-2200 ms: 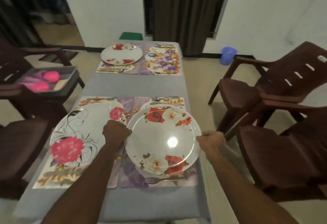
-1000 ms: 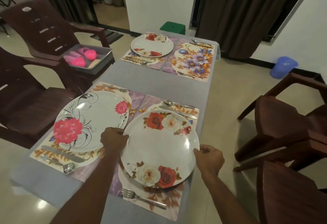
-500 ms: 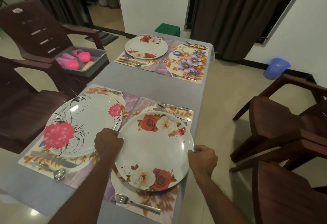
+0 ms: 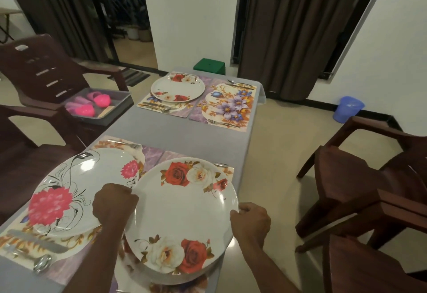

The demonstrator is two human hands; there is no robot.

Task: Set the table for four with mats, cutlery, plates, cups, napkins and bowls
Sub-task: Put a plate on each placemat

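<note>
**Rose plate lifted from the near-right mat**

Compared with half a second ago, the rose plate point(image 4: 184, 214) sits larger and lower in the frame and now hides the fork that showed below it; a second rim seems to peek out beneath its lower edge, so it may be coming off a stack, though that is hard to tell.

The grey table point(image 4: 182, 133) runs from the bottom of the frame to upper centre, with four mats laid. Of these, the far-right mat point(image 4: 227, 105), just right of centre and above the middle, has cutlery but no plate. The far-left plate point(image 4: 177, 88) and the pink-flower plate point(image 4: 76, 191) at lower left are already set.

The left hand point(image 4: 114, 202) grips the rose plate's left rim and the right hand point(image 4: 250, 221) grips its right rim, the hands well apart.

By judgement, mats and cutlery are done and plates nearly so; no cups, napkins or bowls are on the table. The grey tray point(image 4: 120, 107) on the chair at upper left holds pink items.
</note>
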